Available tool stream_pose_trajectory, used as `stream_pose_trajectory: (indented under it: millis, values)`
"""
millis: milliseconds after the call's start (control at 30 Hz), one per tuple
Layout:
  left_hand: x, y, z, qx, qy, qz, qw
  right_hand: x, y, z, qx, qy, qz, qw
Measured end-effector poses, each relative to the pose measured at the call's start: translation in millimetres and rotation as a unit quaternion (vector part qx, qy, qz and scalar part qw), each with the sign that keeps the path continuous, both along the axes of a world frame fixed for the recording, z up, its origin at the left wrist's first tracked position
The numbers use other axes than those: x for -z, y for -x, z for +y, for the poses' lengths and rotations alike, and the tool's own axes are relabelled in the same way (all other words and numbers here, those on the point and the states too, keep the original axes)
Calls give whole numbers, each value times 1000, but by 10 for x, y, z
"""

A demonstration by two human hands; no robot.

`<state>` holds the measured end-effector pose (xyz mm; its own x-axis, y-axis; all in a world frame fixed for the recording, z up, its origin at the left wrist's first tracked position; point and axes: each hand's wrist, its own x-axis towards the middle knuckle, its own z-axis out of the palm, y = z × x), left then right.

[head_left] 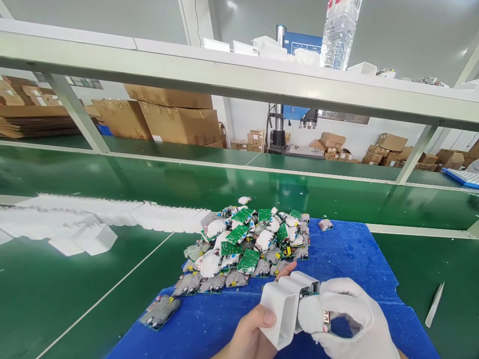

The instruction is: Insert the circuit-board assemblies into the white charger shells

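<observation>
My left hand [251, 329], bare, is closed around a short row of white plastic housings [270, 305], their open ends turned to the right. My right hand [361, 316] wears a white glove and pinches a circuit board [310, 315] coated with a white lump of compound. The board's far end is at the mouth of one housing, and seems partly inside it; my fingers hide some of it. Just beyond my hands lies a heap of circuit boards [248, 260], some showing green undersides, others grey or white compound.
A blue mat [348, 259] lies under the heap. Tweezers [434, 305] rest on the green table at right. White housings [101, 239] stand in rows at left. One loose board [160, 312] sits at the mat's left edge. A shelf beam [224, 75] crosses above, carrying a water bottle [340, 35].
</observation>
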<state>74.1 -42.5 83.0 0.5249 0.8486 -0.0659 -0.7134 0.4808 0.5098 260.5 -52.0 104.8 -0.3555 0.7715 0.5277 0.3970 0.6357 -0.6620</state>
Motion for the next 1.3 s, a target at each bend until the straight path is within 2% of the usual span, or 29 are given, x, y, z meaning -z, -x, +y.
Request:
stream_pose_trajectory:
  millis: [200,400,567,767,833,933,1033,1100,1167,1300]
  values:
    - [12,0,-11,-7,12,-2,1000,1,-18,-2,20,5,1,1000]
    - [8,-23,-23,-13,19,4,1000,89,45,34,1,19,-10,1000]
    - [-19,-4,-33,-9,-10,29,1000,161,53,86,-23,22,-23,999]
    - [-35,-39,-36,20,-25,9,999,82,-8,112,-43,29,-46,998]
    - [-17,-63,-31,35,-17,-21,999,54,-11,101,-20,36,-32,999]
    - [38,-73,-30,60,-3,-65,996,55,45,103,-24,143,61,988]
    - [104,-48,-42,97,17,-86,991,98,144,139,-114,310,174,928]
    - [135,-33,-50,123,25,-91,988,119,194,159,-137,370,216,893]
    - [141,-35,-51,145,36,-95,984,107,204,170,-133,375,215,892]
    - [87,-52,-30,171,77,-109,976,16,72,297,-103,348,159,918]
